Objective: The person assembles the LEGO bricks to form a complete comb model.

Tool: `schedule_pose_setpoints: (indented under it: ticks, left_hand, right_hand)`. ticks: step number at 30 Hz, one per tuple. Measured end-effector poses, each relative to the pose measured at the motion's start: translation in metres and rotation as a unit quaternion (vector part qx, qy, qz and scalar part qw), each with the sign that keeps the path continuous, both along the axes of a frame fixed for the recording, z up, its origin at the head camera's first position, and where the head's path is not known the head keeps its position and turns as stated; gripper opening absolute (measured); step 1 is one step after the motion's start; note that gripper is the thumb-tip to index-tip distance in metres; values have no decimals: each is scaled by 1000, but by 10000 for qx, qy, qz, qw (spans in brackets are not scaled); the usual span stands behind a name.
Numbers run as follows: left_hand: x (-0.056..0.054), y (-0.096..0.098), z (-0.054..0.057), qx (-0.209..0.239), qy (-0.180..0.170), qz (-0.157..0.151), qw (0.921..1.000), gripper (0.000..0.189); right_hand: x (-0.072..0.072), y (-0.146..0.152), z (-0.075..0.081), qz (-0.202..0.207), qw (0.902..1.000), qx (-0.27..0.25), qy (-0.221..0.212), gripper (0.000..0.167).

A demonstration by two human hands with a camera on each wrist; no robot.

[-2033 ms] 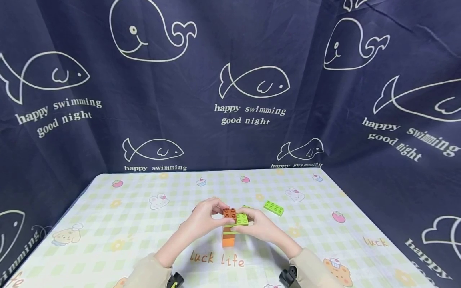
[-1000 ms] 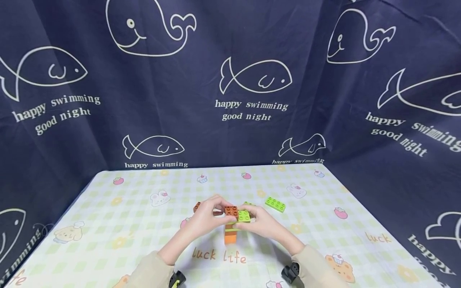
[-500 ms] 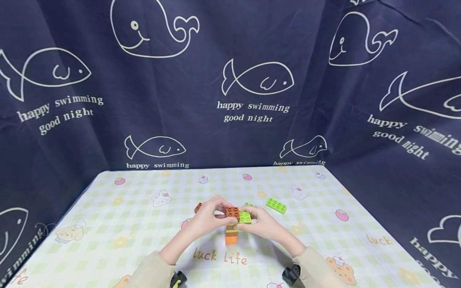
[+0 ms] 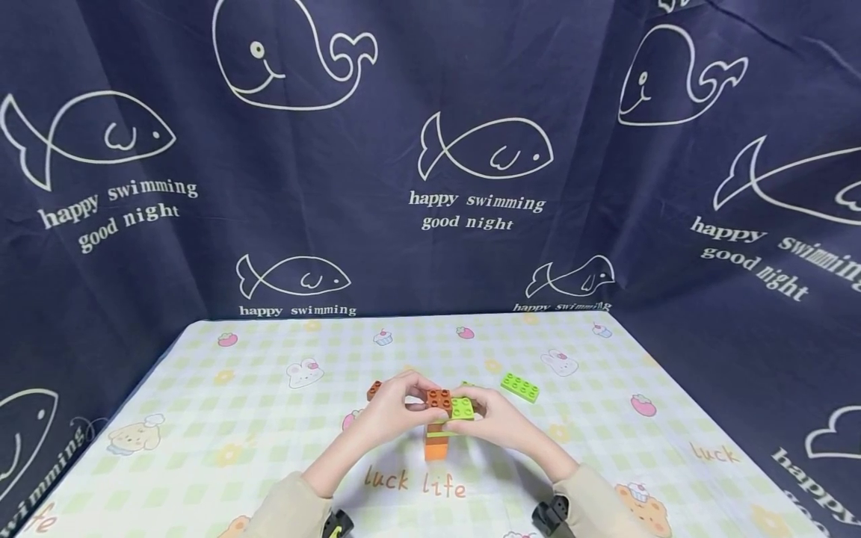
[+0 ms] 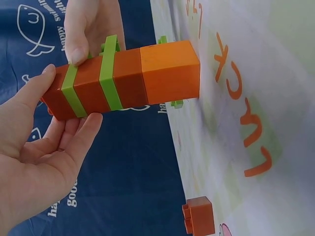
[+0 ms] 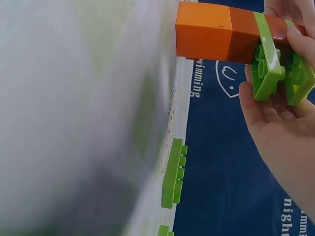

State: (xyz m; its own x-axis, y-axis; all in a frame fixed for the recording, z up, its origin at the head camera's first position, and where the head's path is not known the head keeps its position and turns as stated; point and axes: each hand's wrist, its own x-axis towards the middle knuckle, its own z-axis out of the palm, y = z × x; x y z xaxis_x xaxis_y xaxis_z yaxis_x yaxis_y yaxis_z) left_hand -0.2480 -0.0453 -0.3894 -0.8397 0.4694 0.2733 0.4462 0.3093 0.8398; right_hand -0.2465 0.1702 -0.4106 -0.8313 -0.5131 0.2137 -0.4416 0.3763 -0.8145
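A tower of toy building bricks stands on the table, with an orange brick (image 5: 172, 73) at its foot. Above that, brown bricks alternate with two thin lime-green plates, which jut out to the right. My left hand (image 4: 393, 407) pinches the top brown brick (image 4: 439, 399) between thumb and fingers. From the other side, my right hand (image 4: 494, 418) grips the upper green plate (image 4: 462, 408) by its jutting end. In the right wrist view the lower green plate (image 6: 268, 73) lies close to the fingers of that hand. Some right fingertips are hidden behind the bricks.
Behind the left hand lies a loose brown brick (image 4: 374, 390), partly covered. A long green plate (image 4: 520, 387) lies beyond the right hand, and another green piece (image 4: 467, 384) shows just above its fingers. A patterned cloth covers the table (image 4: 282, 426); a dark blue curtain (image 4: 377, 224) hangs behind.
Both hands keep their hold on the tower and hardly move. The head view has shifted slightly, and the loose brown brick behind the left hand has come into sight.
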Motion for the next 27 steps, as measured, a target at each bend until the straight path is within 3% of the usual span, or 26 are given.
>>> schedule_pose_setpoints:
  ticks: [13,27]
  left_hand:
    - [0,2,-1,-67,106,35,9999,28]
    - [-1,1,-2,-61,122,35,9999,31]
  right_hand:
    - [1,3,-1,167,9994,-212,-224,39]
    - [4,25,-3,-109,9998,43,-174,42]
